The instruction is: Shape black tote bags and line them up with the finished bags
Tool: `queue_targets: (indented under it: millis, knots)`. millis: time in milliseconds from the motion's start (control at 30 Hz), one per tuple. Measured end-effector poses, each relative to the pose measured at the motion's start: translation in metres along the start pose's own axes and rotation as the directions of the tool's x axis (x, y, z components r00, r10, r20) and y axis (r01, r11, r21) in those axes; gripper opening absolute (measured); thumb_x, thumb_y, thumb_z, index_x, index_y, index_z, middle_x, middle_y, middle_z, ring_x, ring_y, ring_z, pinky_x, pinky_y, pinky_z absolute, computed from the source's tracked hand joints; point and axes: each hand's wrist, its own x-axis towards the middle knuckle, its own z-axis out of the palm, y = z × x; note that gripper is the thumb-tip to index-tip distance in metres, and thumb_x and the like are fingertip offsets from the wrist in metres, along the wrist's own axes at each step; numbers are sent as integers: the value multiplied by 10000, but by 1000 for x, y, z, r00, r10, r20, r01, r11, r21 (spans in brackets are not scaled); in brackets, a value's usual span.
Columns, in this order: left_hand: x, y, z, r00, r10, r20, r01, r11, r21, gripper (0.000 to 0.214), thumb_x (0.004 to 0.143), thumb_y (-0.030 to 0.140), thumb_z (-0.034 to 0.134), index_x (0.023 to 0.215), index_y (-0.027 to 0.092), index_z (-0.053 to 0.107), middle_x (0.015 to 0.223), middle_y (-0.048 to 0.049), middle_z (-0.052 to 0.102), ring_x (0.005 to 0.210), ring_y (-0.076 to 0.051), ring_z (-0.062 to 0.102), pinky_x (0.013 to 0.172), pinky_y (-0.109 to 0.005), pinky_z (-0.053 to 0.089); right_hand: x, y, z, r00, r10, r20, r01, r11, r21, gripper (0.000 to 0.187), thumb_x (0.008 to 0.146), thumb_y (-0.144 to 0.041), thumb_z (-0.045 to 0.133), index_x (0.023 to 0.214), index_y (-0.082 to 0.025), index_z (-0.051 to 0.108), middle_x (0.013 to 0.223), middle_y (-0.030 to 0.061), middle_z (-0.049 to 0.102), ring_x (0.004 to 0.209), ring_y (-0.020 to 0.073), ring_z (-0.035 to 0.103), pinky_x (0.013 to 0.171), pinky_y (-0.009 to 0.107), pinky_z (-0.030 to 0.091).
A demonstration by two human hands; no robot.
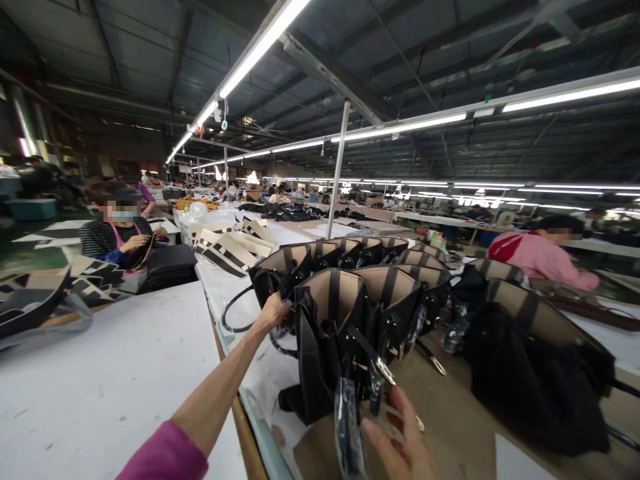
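My left hand (273, 312) reaches forward, its fingers closed on the edge of a black handbag (280, 280) in the far row. Several black-and-tan handbags (380, 293) stand upright in rows on the worktable. My right hand (405, 440) is low in front, fingers apart, next to a clear plastic sleeve (347, 420) hanging from the nearest black bag (320, 353). It touches the dangling strap and metal tab (386, 371) loosely; nothing is clasped in it.
A white table surface (100, 373) lies to the left. A masked person in a striped top (117, 237) works at the far left, a person in pink (543, 257) at the right. Striped panels (230, 250) lie beyond the bags. A steel post (339, 167) rises behind.
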Motion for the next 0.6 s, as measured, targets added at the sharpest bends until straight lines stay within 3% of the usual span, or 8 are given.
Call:
queue_targets:
  millis: [100, 267, 433, 600]
  knots:
    - [-13, 3, -5, 996, 2, 93, 4, 998, -64, 118, 647, 86, 433, 703, 106, 535, 492, 3, 538, 444, -90, 483, 435, -182, 359, 12, -3, -4, 1000, -3, -25, 2, 1000, -14, 858, 623, -544, 550, 1316, -164, 216, 1288, 118, 401, 1146, 279, 399, 853, 363, 409]
    - [-52, 7, -22, 967, 28, 251, 4, 992, -126, 132, 610, 118, 479, 480, 126, 460, 349, 20, 459, 353, -77, 415, 392, -188, 303, 24, -21, -10, 1000, -18, -13, 19, 999, 30, 845, 611, -491, 572, 1317, -183, 224, 1156, 84, 534, 972, 249, 546, 901, 361, 360]
    - [-72, 19, -21, 940, 26, 340, 24, 989, -144, 128, 594, 120, 467, 469, 136, 447, 339, 28, 446, 328, -82, 406, 386, -205, 326, 27, -44, -5, 990, -124, 68, 120, 991, 57, 757, 636, -355, 525, 1309, -164, 236, 1149, 69, 536, 1056, 228, 491, 904, 321, 359]
    - [-62, 35, -2, 954, 26, 298, 12, 992, -125, 122, 460, 52, 569, 539, 118, 505, 425, 45, 477, 449, -94, 459, 418, -188, 334, 36, -43, 10, 988, -135, -78, 136, 991, -4, 743, 602, -311, 535, 1294, -216, 284, 1125, 44, 548, 1055, 245, 483, 940, 354, 319]
